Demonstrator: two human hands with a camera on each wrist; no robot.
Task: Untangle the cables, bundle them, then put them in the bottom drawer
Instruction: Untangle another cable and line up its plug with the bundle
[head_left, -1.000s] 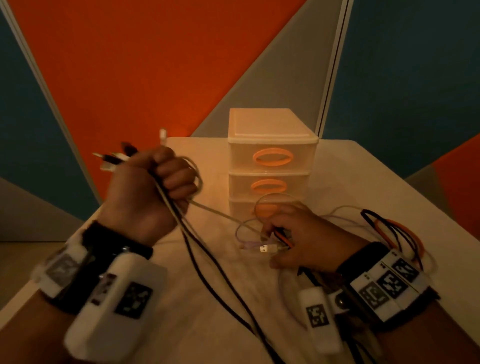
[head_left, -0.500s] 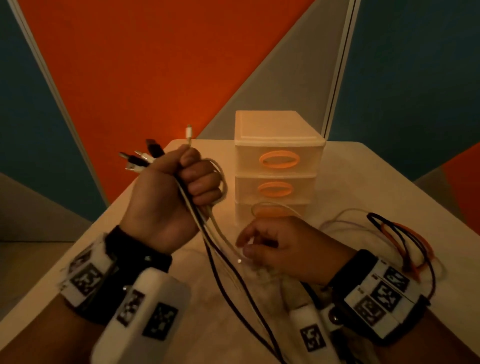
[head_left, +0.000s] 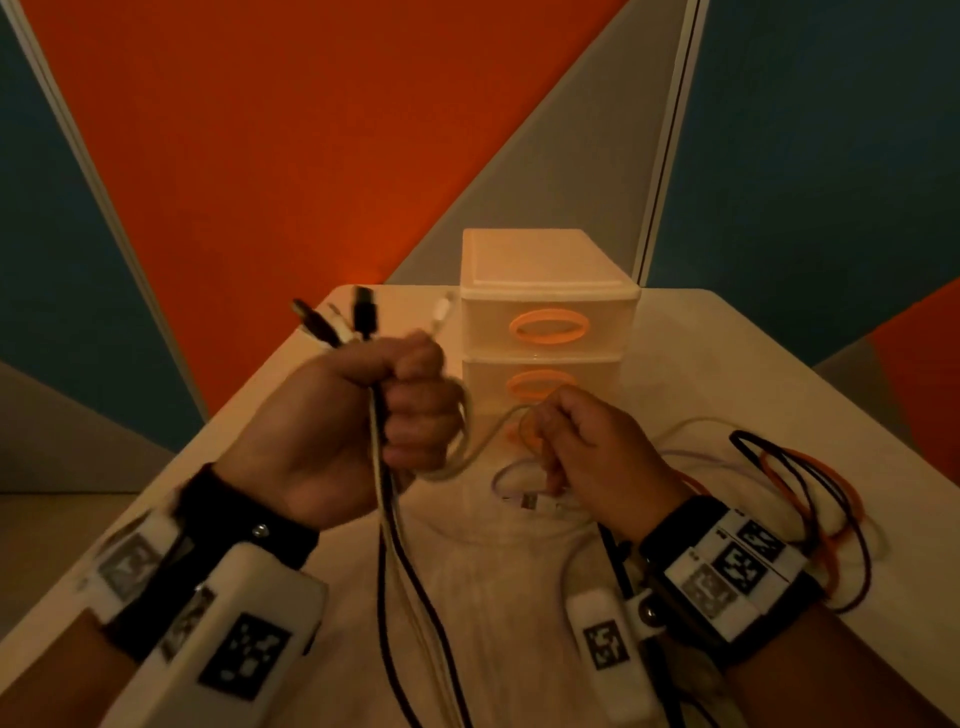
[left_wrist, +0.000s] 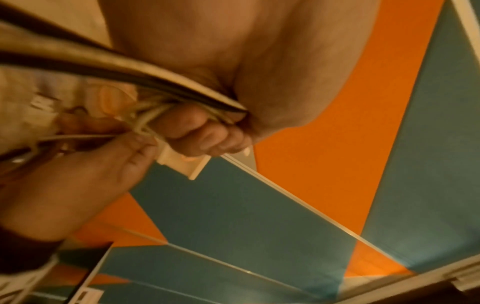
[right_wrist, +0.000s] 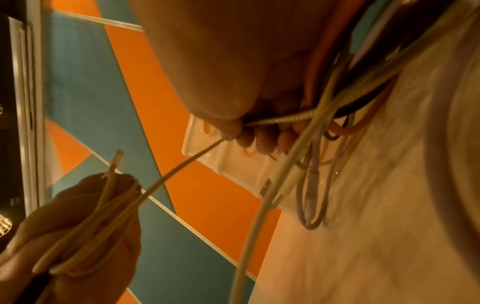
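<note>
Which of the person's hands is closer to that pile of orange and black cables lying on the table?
Right. The right hand is just beside the orange and black cables, which loop past its wrist. The left hand is raised on the far side, gripping a bunch of cable ends.

Dim, warm-tinted frames with soft focus and wide-angle bend.

The room is dark; an orange cast lies over the bench (head_left: 727, 374) and the wall panels. The head view is soft, with straight panel edges bowed toward the frame borders. Both wrist views are grainy and smeared; the left hand (left_wrist: 207, 131) and right hand (right_wrist: 233, 61), close to the lens, are out of focus.
</note>
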